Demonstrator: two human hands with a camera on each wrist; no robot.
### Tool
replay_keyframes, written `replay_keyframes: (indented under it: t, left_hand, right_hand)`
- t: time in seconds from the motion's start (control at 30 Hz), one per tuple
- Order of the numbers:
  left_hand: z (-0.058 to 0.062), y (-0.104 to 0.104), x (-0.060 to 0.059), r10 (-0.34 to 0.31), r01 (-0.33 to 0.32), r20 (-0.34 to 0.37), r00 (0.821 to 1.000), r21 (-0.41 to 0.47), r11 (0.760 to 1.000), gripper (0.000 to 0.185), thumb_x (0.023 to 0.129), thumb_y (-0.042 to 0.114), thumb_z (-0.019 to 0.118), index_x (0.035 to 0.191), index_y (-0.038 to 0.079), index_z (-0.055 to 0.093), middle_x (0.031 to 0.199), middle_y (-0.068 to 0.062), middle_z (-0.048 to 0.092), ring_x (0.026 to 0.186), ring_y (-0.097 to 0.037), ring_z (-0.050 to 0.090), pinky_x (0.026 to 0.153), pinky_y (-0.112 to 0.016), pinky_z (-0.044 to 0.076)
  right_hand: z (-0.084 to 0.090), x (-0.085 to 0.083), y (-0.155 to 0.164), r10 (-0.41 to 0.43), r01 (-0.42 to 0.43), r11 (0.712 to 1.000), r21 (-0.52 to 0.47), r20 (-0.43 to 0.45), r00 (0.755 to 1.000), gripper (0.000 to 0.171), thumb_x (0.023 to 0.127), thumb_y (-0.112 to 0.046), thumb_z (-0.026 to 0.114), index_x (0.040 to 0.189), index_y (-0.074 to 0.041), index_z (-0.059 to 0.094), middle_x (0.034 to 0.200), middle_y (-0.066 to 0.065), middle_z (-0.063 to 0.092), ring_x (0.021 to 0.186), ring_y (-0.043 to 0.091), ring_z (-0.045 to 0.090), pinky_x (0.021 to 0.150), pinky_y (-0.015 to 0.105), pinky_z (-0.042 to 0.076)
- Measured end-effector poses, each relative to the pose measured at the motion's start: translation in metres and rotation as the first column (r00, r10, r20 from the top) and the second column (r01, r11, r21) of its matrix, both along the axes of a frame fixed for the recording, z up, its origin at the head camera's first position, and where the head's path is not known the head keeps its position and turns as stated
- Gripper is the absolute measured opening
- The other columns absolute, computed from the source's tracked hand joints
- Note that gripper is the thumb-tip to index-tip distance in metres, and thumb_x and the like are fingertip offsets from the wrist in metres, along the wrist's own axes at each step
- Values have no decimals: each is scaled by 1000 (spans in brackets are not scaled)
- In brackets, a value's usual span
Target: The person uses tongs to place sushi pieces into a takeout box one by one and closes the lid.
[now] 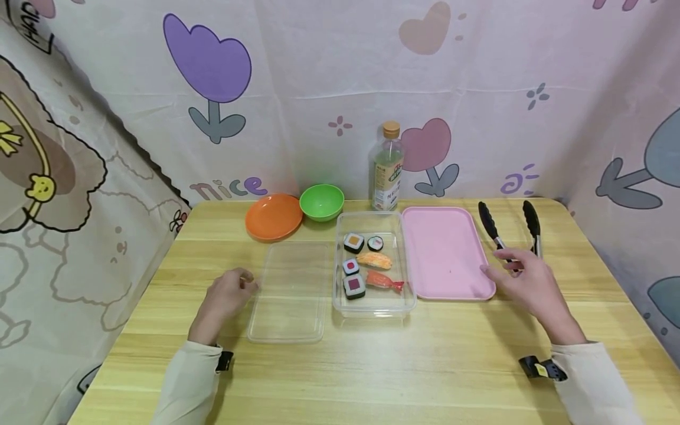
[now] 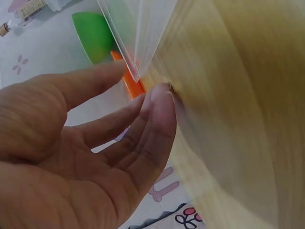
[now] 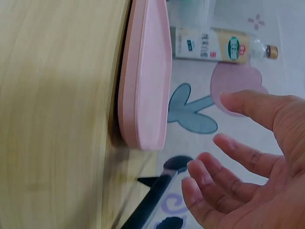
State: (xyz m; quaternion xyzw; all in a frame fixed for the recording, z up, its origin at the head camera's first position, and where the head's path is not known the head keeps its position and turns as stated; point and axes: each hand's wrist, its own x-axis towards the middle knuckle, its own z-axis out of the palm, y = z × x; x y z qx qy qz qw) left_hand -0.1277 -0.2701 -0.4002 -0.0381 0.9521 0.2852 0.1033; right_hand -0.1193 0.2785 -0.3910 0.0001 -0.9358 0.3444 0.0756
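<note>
My left hand [image 1: 229, 298] is just left of a clear plastic lid [image 1: 289, 295] on the table, its fingers loosely bent around nothing. In the left wrist view a gap shows between the thumb and the other fingers [image 2: 159, 112]. My right hand [image 1: 523, 280] hovers over the near end of black-tipped tongs [image 1: 496, 227], beside a pink tray [image 1: 446, 254]. Its fingers [image 3: 238, 157] are spread and hold nothing in the right wrist view. Between the hands stands a clear container [image 1: 372, 307] with several sushi pieces, among them a shrimp sushi [image 1: 383, 281].
Behind the lid sit an orange plate [image 1: 273, 217] and a green bowl [image 1: 321, 202]. A bottle with a brown cap [image 1: 388, 168] stands behind the container, near the patterned cloth backdrop [image 1: 319, 77]. The wooden table [image 1: 372, 378] extends toward me.
</note>
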Motion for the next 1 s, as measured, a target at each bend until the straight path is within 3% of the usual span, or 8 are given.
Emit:
replay_keyframes:
  t: [0.13, 0.27, 0.53, 0.7, 0.87, 1.0]
  left_hand:
    - [-2, 2, -2, 6, -7, 37, 999, 8, 1000, 37, 98, 23, 64, 118, -7, 65, 105, -19, 67, 87, -27, 61, 69, -39, 51]
    - [-5, 5, -2, 16, -17, 48, 999, 26, 1000, 27, 97, 19, 65, 109, -5, 66, 98, -15, 66, 82, -24, 61, 67, -37, 50]
    - [-6, 5, 2, 26, -36, 74, 997, 133, 990, 22, 100, 12, 58, 111, -6, 62, 93, -13, 63, 75, -20, 62, 63, -34, 51]
    - [-1, 2, 6, 13, -33, 77, 997, 253, 967, 24, 103, 11, 50, 118, -7, 54, 94, -15, 66, 79, -21, 62, 67, -33, 52]
    - [6, -3, 8, -3, -11, 40, 999, 365, 931, 25, 103, 7, 45, 123, -9, 46, 89, -17, 63, 71, -18, 52, 57, -27, 43]
    - [15, -7, 10, 7, -6, -2, 1000, 411, 912, 28, 105, 6, 42, 127, -11, 42, 86, -17, 62, 71, -17, 52, 60, -28, 47]
  right_hand:
    - [1, -1, -8, 27, -27, 1000, -10, 26, 999, 52, 91, -31, 76, 124, 7, 65, 121, 31, 62, 98, 41, 64, 70, 31, 50]
    - [2, -1, -13, 65, -64, 997, -43, 42, 997, 51, 90, -26, 77, 125, 9, 64, 124, 32, 61, 98, 42, 66, 66, 23, 52]
    - [3, -2, -21, 81, -79, 996, -30, 83, 993, 52, 90, -31, 77, 126, 5, 65, 120, 29, 63, 98, 39, 66, 73, 33, 53]
    - [6, -2, -24, 79, -78, 997, -13, 103, 992, 52, 91, -33, 76, 127, 3, 66, 117, 28, 64, 98, 38, 66, 74, 39, 54]
    - [10, -3, -26, 86, -86, 996, -7, 101, 991, 53, 90, -36, 77, 126, 1, 67, 114, 27, 65, 97, 37, 66, 73, 38, 54]
    - [14, -3, -27, 105, -104, 994, -12, 85, 991, 52, 89, -35, 77, 126, 1, 67, 112, 27, 66, 95, 37, 67, 72, 37, 53]
